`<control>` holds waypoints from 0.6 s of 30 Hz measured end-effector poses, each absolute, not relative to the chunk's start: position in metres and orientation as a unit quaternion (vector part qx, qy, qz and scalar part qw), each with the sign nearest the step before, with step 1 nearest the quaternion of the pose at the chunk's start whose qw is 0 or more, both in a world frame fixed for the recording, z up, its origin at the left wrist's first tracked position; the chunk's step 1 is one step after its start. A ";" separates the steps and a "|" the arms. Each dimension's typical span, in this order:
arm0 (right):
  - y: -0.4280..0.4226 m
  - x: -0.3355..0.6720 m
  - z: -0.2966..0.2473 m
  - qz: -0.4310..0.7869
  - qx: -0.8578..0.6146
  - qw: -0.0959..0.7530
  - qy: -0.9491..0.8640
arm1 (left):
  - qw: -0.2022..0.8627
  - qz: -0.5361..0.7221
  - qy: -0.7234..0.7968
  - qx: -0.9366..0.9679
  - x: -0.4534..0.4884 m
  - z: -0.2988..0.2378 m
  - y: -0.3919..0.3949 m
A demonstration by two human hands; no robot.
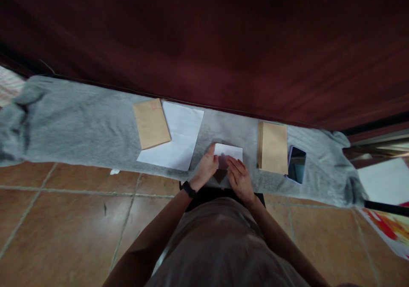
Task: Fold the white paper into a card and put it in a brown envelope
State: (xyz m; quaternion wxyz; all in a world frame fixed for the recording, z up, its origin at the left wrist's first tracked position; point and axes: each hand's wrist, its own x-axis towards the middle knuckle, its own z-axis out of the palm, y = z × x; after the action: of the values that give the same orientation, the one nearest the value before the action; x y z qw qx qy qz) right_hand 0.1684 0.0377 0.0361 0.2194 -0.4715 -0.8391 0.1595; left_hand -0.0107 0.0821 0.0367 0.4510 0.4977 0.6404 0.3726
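A folded white paper (230, 152) lies on a grey cloth (79, 125) spread over the tiled floor. My left hand (207, 166) rests on the paper's left edge, fingers pressed flat and pointing away from me; a black band is on that wrist. My right hand (239, 177) lies flat on the paper's near edge, fingers stretched out together. Neither hand lifts the paper; both press it down against the cloth.
A brown envelope (151, 123) lies on white sheets (179, 137) to the left. A stack of brown envelopes (273, 147) and a phone (297, 164) lie to the right. A dark red curtain (223, 39) hangs behind. More paper (383, 180) lies at far right.
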 end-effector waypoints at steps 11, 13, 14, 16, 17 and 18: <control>0.046 0.150 0.002 0.056 -0.566 0.124 -0.813 | 0.153 0.134 0.696 0.689 -0.003 0.045 0.060; 0.045 0.150 -0.001 0.049 -0.565 0.119 -0.815 | 0.117 0.115 0.655 0.738 -0.002 0.043 0.056; 0.044 0.150 -0.001 0.045 -0.564 0.117 -0.816 | 0.111 0.110 0.632 0.759 -0.001 0.040 0.053; 0.043 0.151 -0.003 0.037 -0.565 0.116 -0.816 | 0.109 0.104 0.605 0.781 -0.002 0.033 0.048; 0.043 0.151 -0.003 0.032 -0.567 0.117 -0.815 | 0.109 0.102 0.604 0.783 -0.004 0.029 0.044; 0.043 0.150 -0.004 0.029 -0.568 0.119 -0.814 | 0.107 0.100 0.608 0.780 -0.007 0.026 0.041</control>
State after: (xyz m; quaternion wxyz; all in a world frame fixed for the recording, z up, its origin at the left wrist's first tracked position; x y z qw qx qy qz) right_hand 0.1504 0.0429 -0.0036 0.1191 -0.5679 -0.8139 0.0288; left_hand -0.0066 0.0408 0.0263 0.1071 0.7800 0.6084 0.0999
